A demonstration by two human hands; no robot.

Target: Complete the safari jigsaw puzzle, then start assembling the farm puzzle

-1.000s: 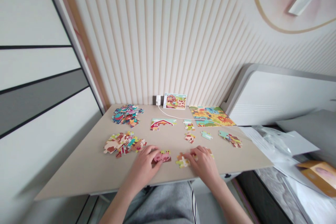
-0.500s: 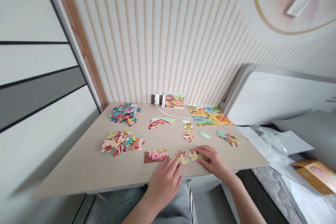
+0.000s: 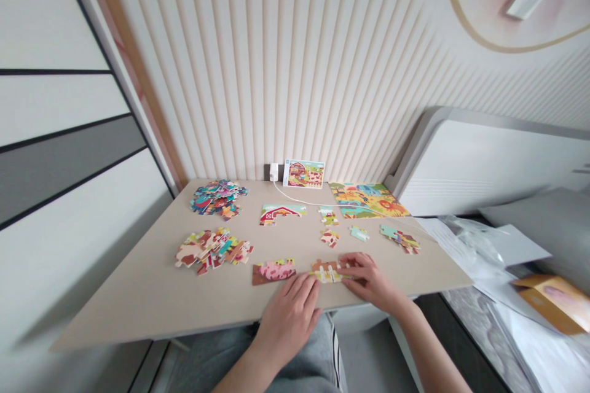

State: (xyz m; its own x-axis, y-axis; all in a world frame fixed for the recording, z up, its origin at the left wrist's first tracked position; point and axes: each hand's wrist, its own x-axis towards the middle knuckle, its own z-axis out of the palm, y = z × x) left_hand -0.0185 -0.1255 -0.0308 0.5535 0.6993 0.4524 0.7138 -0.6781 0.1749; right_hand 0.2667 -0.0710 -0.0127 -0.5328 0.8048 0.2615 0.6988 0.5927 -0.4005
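Cream desk [image 3: 129, 307] carries a small joined cluster of jigsaw pieces [image 3: 325, 271] near its front edge, at twelve o'clock from the person. Right hand [image 3: 370, 280] reaches it from three o'clock, fingers [image 3: 357, 264] close together and lying on the pieces, not clamped. Left hand [image 3: 288, 320] rests flat at seven o'clock from the cluster, fingers together, just below a pink section [image 3: 274, 271]. Even, flat pressure suits such interlocking pieces, so nothing buckles.

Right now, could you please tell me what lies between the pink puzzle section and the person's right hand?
In the head view, a small joined cluster of jigsaw pieces lies between the pink puzzle section and the right hand, with the hand's fingertips at its nearer end.
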